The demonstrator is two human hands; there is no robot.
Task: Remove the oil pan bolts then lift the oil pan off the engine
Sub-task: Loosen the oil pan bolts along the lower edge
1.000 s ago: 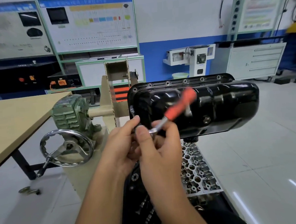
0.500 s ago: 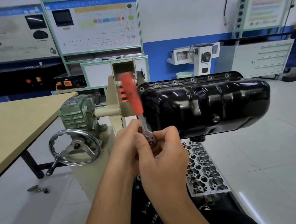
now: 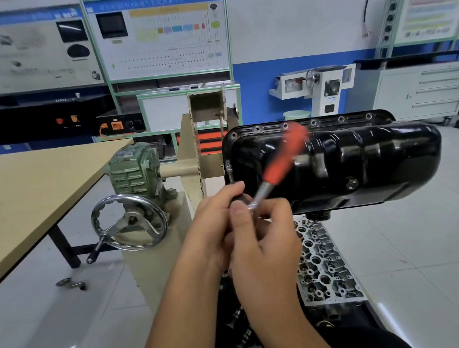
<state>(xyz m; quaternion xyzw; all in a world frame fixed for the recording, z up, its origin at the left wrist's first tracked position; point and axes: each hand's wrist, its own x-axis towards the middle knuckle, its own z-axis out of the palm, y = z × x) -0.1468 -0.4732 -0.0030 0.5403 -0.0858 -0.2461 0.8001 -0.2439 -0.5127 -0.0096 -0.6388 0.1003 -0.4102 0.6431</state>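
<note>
We held the ratchet wrench (image 3: 277, 174) between both hands in front of the black oil pan (image 3: 358, 162). Our left hand (image 3: 216, 229) curled its fingers round the dark socket end of the tool, the thumb lying along its top. Our right hand (image 3: 265, 242) pinched the ratchet head between thumb and fingers, just beside the left. The orange handle, blurred, slanted up and away from the hands to the right, across the near face of the pan. The oil pan sat on the engine just beyond and right of the hands, with a row of flange bolts (image 3: 313, 122) visible along its far edge. A cylinder head (image 3: 324, 265) lay below the pan, right of the right wrist. A chrome handwheel (image 3: 130, 223) and a green gearbox (image 3: 134, 171) stood left of the left hand, with a tan table (image 3: 33, 187) farther left.
</note>
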